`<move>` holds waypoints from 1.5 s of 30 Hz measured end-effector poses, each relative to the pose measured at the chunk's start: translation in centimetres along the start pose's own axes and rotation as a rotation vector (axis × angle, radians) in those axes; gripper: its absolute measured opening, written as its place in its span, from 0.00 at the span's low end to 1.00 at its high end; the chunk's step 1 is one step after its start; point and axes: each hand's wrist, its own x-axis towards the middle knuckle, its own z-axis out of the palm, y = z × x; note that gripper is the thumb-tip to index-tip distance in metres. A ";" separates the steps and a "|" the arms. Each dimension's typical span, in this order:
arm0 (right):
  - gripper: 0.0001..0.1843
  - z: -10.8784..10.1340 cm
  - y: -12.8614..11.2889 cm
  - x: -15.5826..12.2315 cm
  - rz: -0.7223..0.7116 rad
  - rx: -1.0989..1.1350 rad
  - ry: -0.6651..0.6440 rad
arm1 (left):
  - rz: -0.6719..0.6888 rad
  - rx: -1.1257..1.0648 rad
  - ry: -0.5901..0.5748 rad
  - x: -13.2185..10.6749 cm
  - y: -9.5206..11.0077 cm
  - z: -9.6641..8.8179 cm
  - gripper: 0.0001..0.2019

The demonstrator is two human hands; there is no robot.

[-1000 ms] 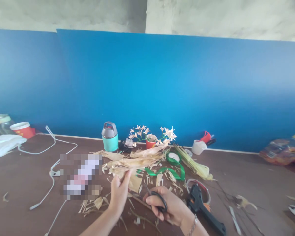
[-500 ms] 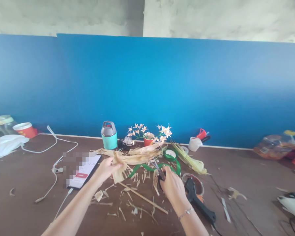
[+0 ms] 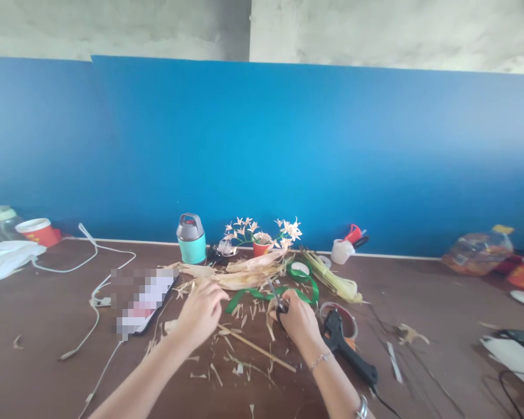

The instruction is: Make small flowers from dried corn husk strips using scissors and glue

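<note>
Scissors (image 3: 280, 304) gripped in right hand (image 3: 300, 317), open gap to left hand (image 3: 202, 308), whose hold I cannot tell

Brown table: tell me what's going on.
A person's right hand holds scissors, blades near green ribbon. The left hand is beside the dried husks; whether it grips anything is hidden. Pale scraps and a stick lie nearer the person, a glue gun rests at right, and pale flowers stand in a red cup behind.
</note>
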 end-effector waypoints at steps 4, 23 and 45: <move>0.12 0.3 0.1 -0.1 -0.050 0.058 0.006 | 0.050 -0.112 -0.125 -1.2 1.6 1.9 0.14; 0.15 0.6 -4.1 -5.2 -0.522 -0.174 -0.258 | -0.073 -0.068 -0.022 -1.1 0.4 4.3 0.06; 0.07 -0.9 -2.7 -3.1 -0.327 -0.259 0.081 | -0.022 -0.111 -0.011 -1.0 -0.8 4.6 0.06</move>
